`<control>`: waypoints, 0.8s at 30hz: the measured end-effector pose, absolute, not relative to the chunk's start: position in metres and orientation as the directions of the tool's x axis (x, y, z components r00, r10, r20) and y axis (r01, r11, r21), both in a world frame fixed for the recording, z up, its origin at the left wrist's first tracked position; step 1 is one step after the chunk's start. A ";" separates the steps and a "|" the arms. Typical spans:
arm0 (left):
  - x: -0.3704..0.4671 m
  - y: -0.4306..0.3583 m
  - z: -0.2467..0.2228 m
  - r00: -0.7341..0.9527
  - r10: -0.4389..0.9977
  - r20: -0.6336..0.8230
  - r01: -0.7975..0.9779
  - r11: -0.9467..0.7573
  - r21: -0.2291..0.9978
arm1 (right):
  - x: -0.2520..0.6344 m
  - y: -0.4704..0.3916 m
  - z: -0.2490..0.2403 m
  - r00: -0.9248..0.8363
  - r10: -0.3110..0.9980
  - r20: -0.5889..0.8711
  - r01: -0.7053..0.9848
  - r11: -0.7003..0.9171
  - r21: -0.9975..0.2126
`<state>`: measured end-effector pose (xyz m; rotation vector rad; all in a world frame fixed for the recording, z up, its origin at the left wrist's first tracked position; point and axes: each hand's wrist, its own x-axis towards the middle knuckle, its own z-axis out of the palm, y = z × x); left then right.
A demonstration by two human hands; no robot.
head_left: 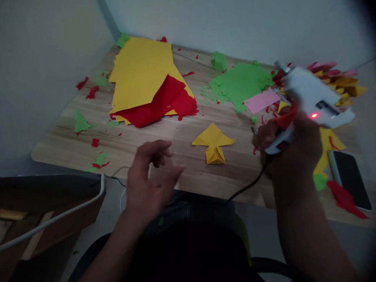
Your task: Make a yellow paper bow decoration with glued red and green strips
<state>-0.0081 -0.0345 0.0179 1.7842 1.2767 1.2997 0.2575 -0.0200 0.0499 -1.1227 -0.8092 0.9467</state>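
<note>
My right hand (296, 149) is wrapped round a white glue gun (311, 92) with an orange trigger and a glowing red light. Its nozzle points up and to the left, and a black cord runs down from the handle over the table's front edge. My left hand (152, 172) hovers near that edge, fingers curled but apart, with nothing between them. Between the two hands lies a folded yellow paper piece (214, 143), with a wide triangular top and a narrower base. Neither hand touches it.
Yellow sheets (141, 74) with crumpled red paper (164, 103) lie at the back left. Green paper (242, 84) and a pink slip (262, 100) are behind the yellow piece. Folded paper shapes (343, 84) and a phone (351, 178) are at right. Scraps litter the wooden table (176, 156).
</note>
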 end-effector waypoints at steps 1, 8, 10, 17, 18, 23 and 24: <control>0.001 -0.028 0.015 0.128 0.926 0.355 0.401 -0.375 0.836 | 0.263 -0.029 0.042 0.394 0.919 0.014 -0.165 0.085 -0.983; 0.073 -0.013 -0.011 0.334 0.929 0.158 0.682 -0.354 0.640 | 0.280 -0.068 0.020 0.410 0.887 -0.211 0.200 -0.314 -0.928; 0.080 -0.012 -0.015 0.339 0.933 0.123 0.734 -0.344 0.585 | 0.284 -0.071 0.018 0.362 0.909 -0.206 0.290 -0.319 -0.902; 0.068 0.000 -0.016 0.409 0.906 0.106 0.705 -0.387 0.594 | 0.288 -0.075 0.023 0.187 0.969 -0.164 0.624 -0.246 -0.742; 0.066 0.001 -0.017 0.410 0.905 0.114 0.699 -0.392 0.598 | 0.287 -0.074 0.026 0.159 0.970 -0.183 0.653 -0.242 -0.717; 0.062 0.000 -0.025 0.362 0.912 0.195 0.645 -0.396 0.653 | 0.282 -0.067 0.034 0.039 0.974 -0.225 0.703 -0.186 -0.686; 0.061 -0.001 -0.027 0.347 0.915 0.206 0.634 -0.391 0.667 | 0.282 -0.066 0.034 0.030 0.974 -0.223 0.703 -0.179 -0.688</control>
